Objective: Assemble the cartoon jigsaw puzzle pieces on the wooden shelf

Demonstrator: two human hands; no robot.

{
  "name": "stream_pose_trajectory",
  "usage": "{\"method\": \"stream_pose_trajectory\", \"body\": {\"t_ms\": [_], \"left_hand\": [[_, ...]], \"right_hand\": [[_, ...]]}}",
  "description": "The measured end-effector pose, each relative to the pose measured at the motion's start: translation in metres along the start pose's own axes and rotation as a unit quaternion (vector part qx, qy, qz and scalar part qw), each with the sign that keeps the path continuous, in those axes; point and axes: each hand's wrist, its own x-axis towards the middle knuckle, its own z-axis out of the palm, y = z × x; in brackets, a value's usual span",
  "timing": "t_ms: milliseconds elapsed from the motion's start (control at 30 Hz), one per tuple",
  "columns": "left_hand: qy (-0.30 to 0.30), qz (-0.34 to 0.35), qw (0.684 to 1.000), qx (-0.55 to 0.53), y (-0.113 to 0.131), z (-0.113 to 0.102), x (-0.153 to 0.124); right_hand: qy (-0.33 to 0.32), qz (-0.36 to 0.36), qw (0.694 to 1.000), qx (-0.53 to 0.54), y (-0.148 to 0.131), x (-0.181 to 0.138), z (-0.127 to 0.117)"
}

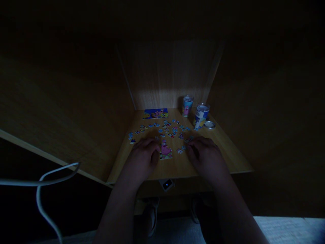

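My left hand (144,154) rests palm down on a small wooden desk (228,152), its thumb beside a joined patch of jigsaw pieces (166,150) showing a pink cartoon figure. My right hand (205,154) lies flat to the right of that patch, its fingers close to a few loose pieces (180,149). Several more loose pieces (165,129) are scattered across the middle of the desk. Both hands have their fingers extended and hold nothing that I can see. The light is very dim.
A picture card (155,113) lies at the desk's back. Two printed tins (187,106) (200,115) stand at the back right, with a round lid (209,124) beside them. Wooden panels wall in the desk. A white cable (40,189) loops at lower left.
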Motion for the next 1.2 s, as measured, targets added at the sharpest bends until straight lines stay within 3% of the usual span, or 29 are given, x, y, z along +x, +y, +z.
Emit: {"method": "stream_pose_trajectory", "body": {"t_ms": [333, 1200], "left_hand": [[0.002, -0.029, 0.999, 0.025, 0.005, -0.002, 0.000], [0.005, -0.022, 0.999, -0.024, -0.008, 0.004, -0.001]], "right_hand": [[0.003, -0.004, 1.000, -0.003, 0.000, 0.000, 0.000], [-0.003, -0.003, 1.000, 0.004, 0.000, 0.000, -0.001]]}}
